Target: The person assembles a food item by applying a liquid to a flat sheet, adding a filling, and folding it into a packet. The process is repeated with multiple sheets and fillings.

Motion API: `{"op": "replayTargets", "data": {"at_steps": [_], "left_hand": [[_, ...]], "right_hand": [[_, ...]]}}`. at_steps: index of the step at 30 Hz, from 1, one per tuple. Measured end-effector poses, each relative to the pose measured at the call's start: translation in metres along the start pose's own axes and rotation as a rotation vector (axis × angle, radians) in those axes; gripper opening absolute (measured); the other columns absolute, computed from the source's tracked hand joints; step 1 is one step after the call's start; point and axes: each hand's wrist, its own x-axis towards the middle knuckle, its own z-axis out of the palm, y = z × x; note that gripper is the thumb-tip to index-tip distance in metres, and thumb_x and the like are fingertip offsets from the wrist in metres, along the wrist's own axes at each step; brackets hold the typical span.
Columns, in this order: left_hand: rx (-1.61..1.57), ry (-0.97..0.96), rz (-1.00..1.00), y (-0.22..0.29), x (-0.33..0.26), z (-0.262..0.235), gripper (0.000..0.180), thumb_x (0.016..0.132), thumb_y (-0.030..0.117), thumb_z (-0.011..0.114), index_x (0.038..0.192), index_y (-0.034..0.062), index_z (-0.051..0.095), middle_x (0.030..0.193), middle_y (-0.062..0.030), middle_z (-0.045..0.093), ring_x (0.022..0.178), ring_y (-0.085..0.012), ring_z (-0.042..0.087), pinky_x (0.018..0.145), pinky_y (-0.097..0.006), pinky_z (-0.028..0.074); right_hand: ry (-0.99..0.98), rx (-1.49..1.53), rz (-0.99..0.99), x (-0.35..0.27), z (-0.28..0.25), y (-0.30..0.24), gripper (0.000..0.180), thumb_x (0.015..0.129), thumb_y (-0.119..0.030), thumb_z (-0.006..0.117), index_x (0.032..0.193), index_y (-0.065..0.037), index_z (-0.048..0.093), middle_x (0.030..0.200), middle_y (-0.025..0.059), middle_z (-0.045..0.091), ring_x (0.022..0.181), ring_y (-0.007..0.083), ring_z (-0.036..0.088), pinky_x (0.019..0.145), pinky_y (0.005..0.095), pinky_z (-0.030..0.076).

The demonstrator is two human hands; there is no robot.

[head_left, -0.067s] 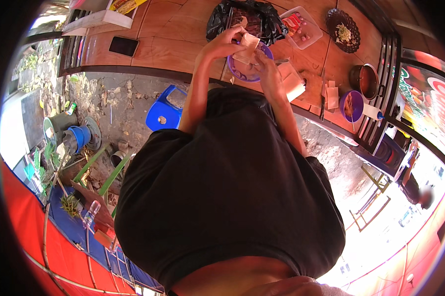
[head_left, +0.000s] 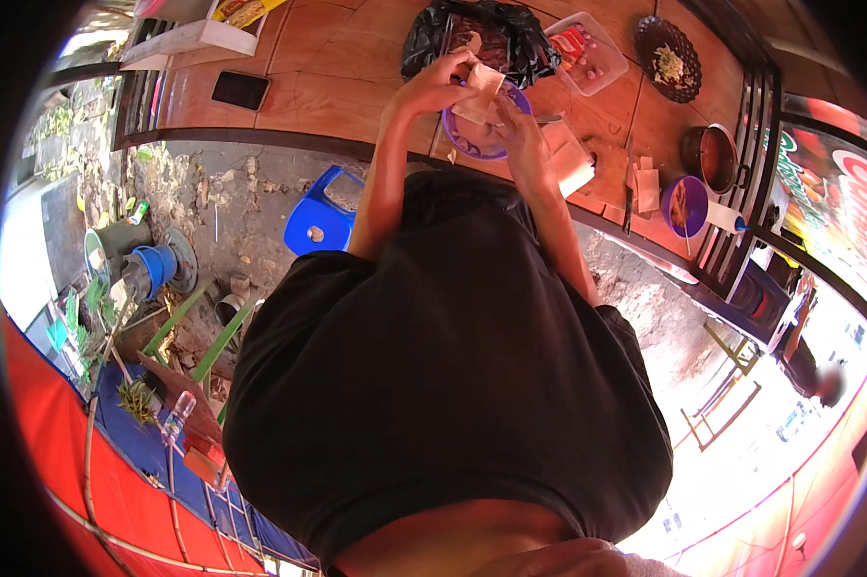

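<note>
My left hand (head_left: 435, 87) pinches a thin, pale square wrapper sheet (head_left: 486, 81) between thumb and fingers, holding it tilted over a purple bowl (head_left: 466, 144). On the bowl's right side is my right hand (head_left: 524, 142), its fingers closed close to the sheet's lower part. What those fingers grip is too small to make out. The bowl's contents look pale and are mostly covered by the hands and sheet. Beside my right wrist lies a stack of similar pale sheets (head_left: 570, 159), with a dark, thin handle-like piece (head_left: 551, 119) near its top edge.
Beyond the bowl sits a black plastic bag (head_left: 429, 43). Rightward are a clear container (head_left: 606, 69) with a red packet, a black plate (head_left: 650, 43) of chopped food, a pot (head_left: 722, 159) and another purple bowl (head_left: 677, 192). A phone (head_left: 240, 90) lies left; a blue stool (head_left: 309, 216) stands below.
</note>
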Motion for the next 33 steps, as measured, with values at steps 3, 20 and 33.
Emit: {"op": "replayTargets", "data": {"at_steps": [3,20,33], "left_hand": [[0.026,0.018,-0.003,-0.007,0.005,-0.004,0.038,0.091,0.011,0.075,0.126,0.0067,0.061,0.107,-0.0053,0.069,0.099,-0.0129,0.064,0.084,-0.031,0.051],[-0.245,-0.042,-0.099,0.006,-0.004,-0.006,0.049,0.095,0.015,0.077,0.137,0.0079,0.054,0.114,0.0004,0.065,0.101,-0.0065,0.06,0.084,-0.027,0.052],[-0.141,0.037,-0.157,-0.002,-0.004,-0.012,0.038,0.094,0.015,0.075,0.129,0.0088,0.059,0.111,-0.0019,0.066,0.098,-0.0081,0.061,0.079,-0.028,0.053]], "right_hand": [[-0.016,-0.008,-0.012,-0.001,0.004,-0.017,0.05,0.109,-0.027,0.042,0.149,0.001,0.052,0.155,0.0133,0.052,0.146,0.0241,0.044,0.117,0.0428,0.035],[-0.021,0.225,0.203,0.001,0.002,-0.021,0.048,0.105,-0.031,0.054,0.141,0.0,0.055,0.144,0.0119,0.056,0.126,0.0258,0.056,0.109,0.0433,0.044],[-0.078,0.016,0.048,0.004,-0.009,-0.028,0.049,0.102,-0.027,0.055,0.145,-0.005,0.056,0.138,0.0109,0.06,0.122,0.0258,0.058,0.104,0.0458,0.047]]}}
